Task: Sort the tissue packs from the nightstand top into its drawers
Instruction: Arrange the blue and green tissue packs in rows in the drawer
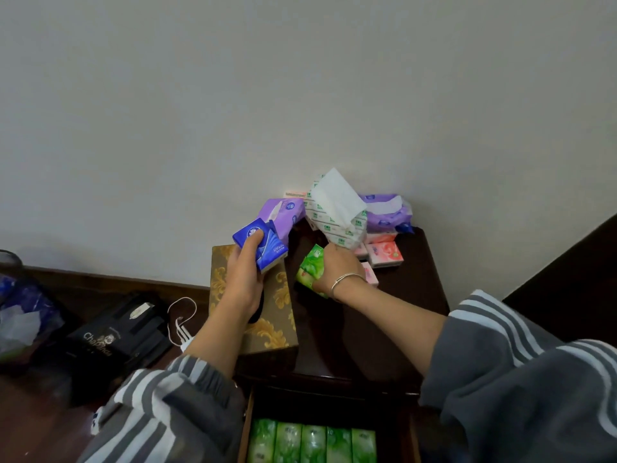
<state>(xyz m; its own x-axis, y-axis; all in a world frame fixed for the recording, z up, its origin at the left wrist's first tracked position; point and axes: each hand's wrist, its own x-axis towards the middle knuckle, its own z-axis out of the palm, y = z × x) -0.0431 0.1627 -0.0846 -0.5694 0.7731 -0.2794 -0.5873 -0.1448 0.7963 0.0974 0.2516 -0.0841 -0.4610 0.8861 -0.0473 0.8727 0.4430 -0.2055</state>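
Tissue packs: a loose heap lies on the nightstand top (400, 295), bunched toward its 12 o'clock edge by the wall.
Blue pack (263, 243): lifted off the surface near the top's 10 o'clock corner, tilted, above the gold box.
Left hand (245, 272): thumb and fingers are wrapped round the blue pack.
Green packs (310, 265): a small bright cluster near the centre of the top, partly covered by the right hand.
Right hand (337, 265): curls over the green packs and grasps them; a silver bracelet (347, 279) sits on the wrist.
Purple packs: one (283, 212) at 11 o'clock just behind the blue pack, another (387, 212) at 1 o'clock by the wall.
White-and-green pack (337, 225): at 12 o'clock, between the purple ones, with a white sheet sticking up.
Pink packs (384, 252): at the right hand's 2 o'clock, just beside it.
Gold box (277, 315): patterned, along the top's 9 o'clock side, under the left wrist.
Drawer (245, 426): open at 6 o'clock, holding a row of green packs (312, 442) side by side.
Black box (117, 332): on the floor at the nightstand's 9 o'clock.
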